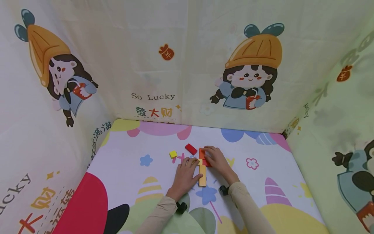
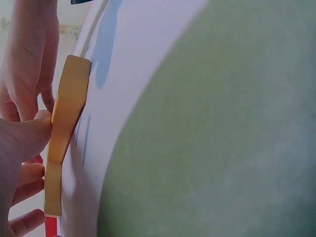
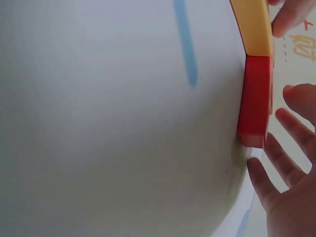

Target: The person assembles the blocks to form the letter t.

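We see the long yellow block [image 1: 202, 177] lying on the printed cloth [image 1: 242, 156], with a short yellow block [image 1: 200, 162] and a red block [image 1: 205, 162] side by side at its far end, and an orange block [image 1: 201, 153] beyond them. Our left hand [image 1: 184, 174], fingers relaxed, touches both yellow blocks without grasping. Our right hand [image 1: 217, 159] spreads loosely beyond the long yellow block's far end, beside the orange block; we cannot tell whether it touches.
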`<state>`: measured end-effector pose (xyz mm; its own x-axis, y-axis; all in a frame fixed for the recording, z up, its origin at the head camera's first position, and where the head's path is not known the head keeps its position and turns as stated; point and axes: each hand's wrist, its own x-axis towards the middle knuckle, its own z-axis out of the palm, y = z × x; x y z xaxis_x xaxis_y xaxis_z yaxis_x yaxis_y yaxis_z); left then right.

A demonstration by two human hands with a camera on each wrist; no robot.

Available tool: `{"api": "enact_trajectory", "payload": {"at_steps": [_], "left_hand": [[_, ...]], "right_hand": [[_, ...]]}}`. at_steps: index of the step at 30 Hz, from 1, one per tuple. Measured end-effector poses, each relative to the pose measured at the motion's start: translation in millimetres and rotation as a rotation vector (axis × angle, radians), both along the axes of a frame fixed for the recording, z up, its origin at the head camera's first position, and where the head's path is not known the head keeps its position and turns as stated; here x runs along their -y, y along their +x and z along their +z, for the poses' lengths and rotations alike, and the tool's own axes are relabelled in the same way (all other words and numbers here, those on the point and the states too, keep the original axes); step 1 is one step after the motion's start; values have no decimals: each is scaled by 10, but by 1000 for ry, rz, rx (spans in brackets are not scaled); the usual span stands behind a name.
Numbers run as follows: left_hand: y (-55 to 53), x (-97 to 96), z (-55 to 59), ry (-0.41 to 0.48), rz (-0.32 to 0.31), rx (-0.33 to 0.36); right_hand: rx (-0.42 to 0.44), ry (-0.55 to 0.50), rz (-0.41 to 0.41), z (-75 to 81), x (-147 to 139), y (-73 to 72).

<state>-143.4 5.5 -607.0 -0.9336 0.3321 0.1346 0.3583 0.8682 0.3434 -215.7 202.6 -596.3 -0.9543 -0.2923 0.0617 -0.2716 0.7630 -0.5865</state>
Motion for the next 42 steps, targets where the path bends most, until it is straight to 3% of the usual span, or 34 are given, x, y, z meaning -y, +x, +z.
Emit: {"api": "enact_trajectory", "payload": {"at_steps": [10,17,22,26,42], "left_hand": [[4,7,-15,19,-7,-23],[-23,30,10,13,-19,-5],[-84,59,31,31,2,-46],[-137,75,20,34,19,-89],[-231,79,30,88,32,-84]], "right_hand": [[7,-14,100,24,-98,131],[64,-11,55,61,-155,226],[63,20,23,48,-179,284],[42,14,30,38,-186,314],[23,-14,51,37,-189,335]]}}
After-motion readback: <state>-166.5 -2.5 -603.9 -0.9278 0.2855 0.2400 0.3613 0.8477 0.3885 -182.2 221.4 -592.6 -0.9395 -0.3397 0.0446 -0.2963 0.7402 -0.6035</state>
